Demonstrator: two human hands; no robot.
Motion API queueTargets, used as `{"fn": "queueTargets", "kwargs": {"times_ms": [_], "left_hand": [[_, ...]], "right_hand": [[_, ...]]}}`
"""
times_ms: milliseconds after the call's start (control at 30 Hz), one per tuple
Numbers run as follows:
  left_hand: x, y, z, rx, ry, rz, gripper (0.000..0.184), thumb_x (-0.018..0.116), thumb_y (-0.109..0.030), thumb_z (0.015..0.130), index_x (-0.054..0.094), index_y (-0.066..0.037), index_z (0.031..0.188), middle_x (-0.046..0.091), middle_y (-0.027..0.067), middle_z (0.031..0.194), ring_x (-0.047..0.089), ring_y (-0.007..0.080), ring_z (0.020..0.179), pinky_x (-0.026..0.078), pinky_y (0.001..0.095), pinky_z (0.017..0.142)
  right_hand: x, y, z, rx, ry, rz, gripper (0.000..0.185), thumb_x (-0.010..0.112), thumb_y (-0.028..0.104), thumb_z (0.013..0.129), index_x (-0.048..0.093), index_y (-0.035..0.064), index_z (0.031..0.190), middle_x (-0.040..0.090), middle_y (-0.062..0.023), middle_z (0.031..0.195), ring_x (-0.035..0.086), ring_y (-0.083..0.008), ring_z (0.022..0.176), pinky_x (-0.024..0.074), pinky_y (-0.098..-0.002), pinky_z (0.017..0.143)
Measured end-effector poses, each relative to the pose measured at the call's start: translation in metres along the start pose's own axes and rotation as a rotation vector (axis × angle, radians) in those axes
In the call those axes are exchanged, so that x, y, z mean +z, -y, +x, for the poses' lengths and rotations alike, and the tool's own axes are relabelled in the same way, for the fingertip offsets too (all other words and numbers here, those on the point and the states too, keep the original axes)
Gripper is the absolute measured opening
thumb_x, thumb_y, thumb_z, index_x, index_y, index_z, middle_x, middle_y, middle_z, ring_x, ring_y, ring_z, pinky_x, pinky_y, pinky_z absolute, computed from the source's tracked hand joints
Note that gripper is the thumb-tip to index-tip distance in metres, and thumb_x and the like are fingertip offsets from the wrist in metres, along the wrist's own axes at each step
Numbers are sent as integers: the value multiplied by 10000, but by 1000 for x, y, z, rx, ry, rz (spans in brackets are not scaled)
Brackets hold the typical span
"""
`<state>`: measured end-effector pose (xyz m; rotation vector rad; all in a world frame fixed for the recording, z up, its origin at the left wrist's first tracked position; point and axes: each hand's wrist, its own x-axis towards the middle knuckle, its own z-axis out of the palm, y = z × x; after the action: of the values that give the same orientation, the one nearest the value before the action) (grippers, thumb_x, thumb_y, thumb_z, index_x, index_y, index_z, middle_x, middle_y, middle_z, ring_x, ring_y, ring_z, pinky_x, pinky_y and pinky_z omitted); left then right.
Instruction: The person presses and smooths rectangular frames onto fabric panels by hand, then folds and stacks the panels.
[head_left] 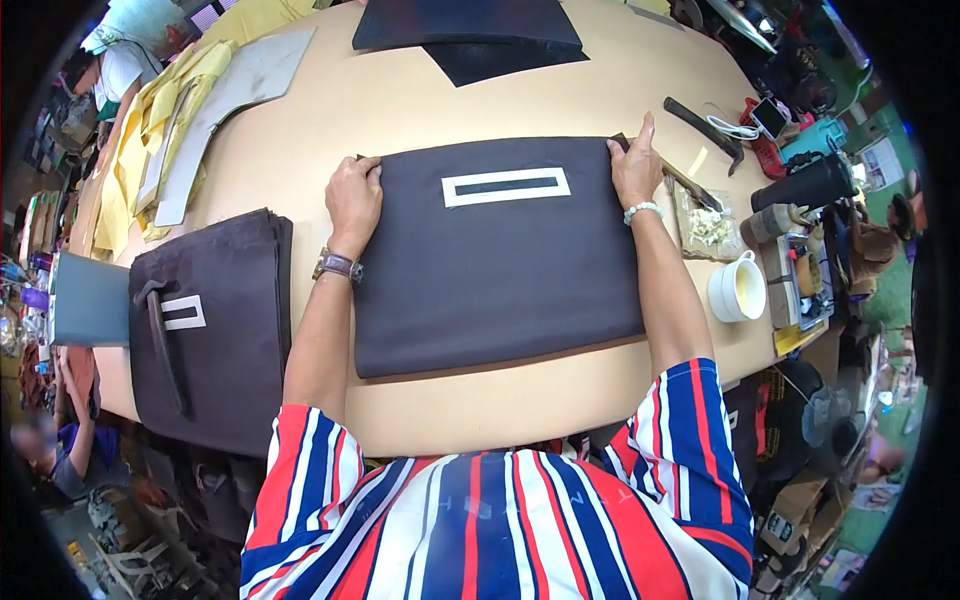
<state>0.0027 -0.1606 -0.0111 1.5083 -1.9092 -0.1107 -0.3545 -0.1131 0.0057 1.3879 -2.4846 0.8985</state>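
Note:
A large dark brown fabric panel (490,270) lies flat on the table in front of me. Near its far edge is a white rectangular frame (506,187) around a narrow dark slot. My left hand (355,200) is closed on the panel's far left corner, with the thumb on top. At the far right corner, my right hand (636,170) pinches the panel's edge between thumb and fingers. The undersides of both corners are hidden.
On the left lies a stack of similar dark panels (235,330) with a dark curved tool (165,350) on top. A hammer (705,130), white cup (738,290) and black bottle (810,183) stand or lie at right. Black sheets (470,30) are at the far edge.

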Motion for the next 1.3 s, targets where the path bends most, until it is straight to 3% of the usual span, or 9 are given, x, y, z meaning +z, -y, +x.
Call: {"fn": "queueTargets", "kwargs": {"times_ms": [233, 333, 433, 633, 833, 933, 1033, 1133, 1300], "left_hand": [[-7, -16, 7, -33, 158, 250, 187, 579, -93, 786, 682, -82, 943, 576, 131, 1064, 527, 309, 1041, 440, 428, 820], [-6, -41, 4, 168, -88, 641, 322, 565, -83, 793, 603, -105, 1112, 459, 176, 1259, 409, 365, 1189, 375, 469, 938], [5, -84, -14, 381, -134, 397, 421, 538, -80, 779, 520, -77, 1199, 399, 201, 1308, 348, 391, 1235, 311, 541, 977], [15, -188, -133, 661, 406, -282, 523, 514, -311, 871, 396, -61, 1315, 317, 197, 1387, 268, 363, 1302, 231, 521, 1041], [-49, -109, -155, 376, 531, 82, 610, 483, -326, 892, 271, -61, 1399, 184, 178, 1469, 134, 359, 1364, 123, 534, 1073], [-88, -47, -172, 84, 449, 220, 573, 424, -277, 927, 226, -56, 1417, 151, 178, 1481, 94, 375, 1369, 93, 527, 1076], [-95, -42, -176, 62, 468, 283, 541, 370, -305, 950, 220, -94, 1425, 139, 161, 1486, 91, 384, 1365, 78, 553, 1069], [-93, -42, -178, 51, 470, 315, 534, 365, -298, 950, 219, -110, 1428, 134, 153, 1489, 86, 382, 1367, 70, 576, 1061], [-92, -36, -179, 89, 472, 308, 541, 390, -295, 936, 238, -105, 1419, 144, 149, 1487, 93, 393, 1362, 83, 623, 1036]], "right_hand": [[16, -8, -5, -211, -124, -20, 671, 596, 148, 811, 236, 15, 1361, 612, -196, 979, 606, -347, 878, 478, -446, 741], [18, -9, -3, -223, -94, -59, 638, 567, 151, 825, 245, -2, 1354, 574, -204, 1049, 580, -342, 934, 467, -443, 771], [19, -10, -2, -212, -59, -100, 627, 555, 174, 834, 246, 3, 1353, 575, -193, 1036, 572, -346, 934, 462, -447, 781], [23, -14, 0, -230, -86, -65, 606, 547, 175, 840, 263, 2, 1347, 550, -223, 1125, 564, -374, 975, 461, -443, 809], [24, -15, 1, -273, -115, -78, 622, 557, 192, 834, 260, -4, 1344, 556, -197, 1088, 573, -335, 945, 473, -424, 774], [17, -12, 0, -289, -109, -63, 617, 563, 203, 828, 285, 0, 1340, 516, -215, 1145, 529, -346, 1025, 435, -444, 845], [15, 7, -22, -424, -339, -83, 610, 554, 239, 830, 309, -14, 1328, 453, -226, 1230, 442, -377, 1131, 352, -489, 937], [-28, 90, -121, -519, -37, -3, 607, 477, 308, 861, 312, -73, 1304, 308, -257, 1350, 271, -433, 1255, 222, -586, 990], [-24, 148, -256, -649, 412, 389, 704, 465, 402, 869, 188, 50, 1412, 172, -239, 1445, 159, -453, 1321, 132, -619, 1029]]}}
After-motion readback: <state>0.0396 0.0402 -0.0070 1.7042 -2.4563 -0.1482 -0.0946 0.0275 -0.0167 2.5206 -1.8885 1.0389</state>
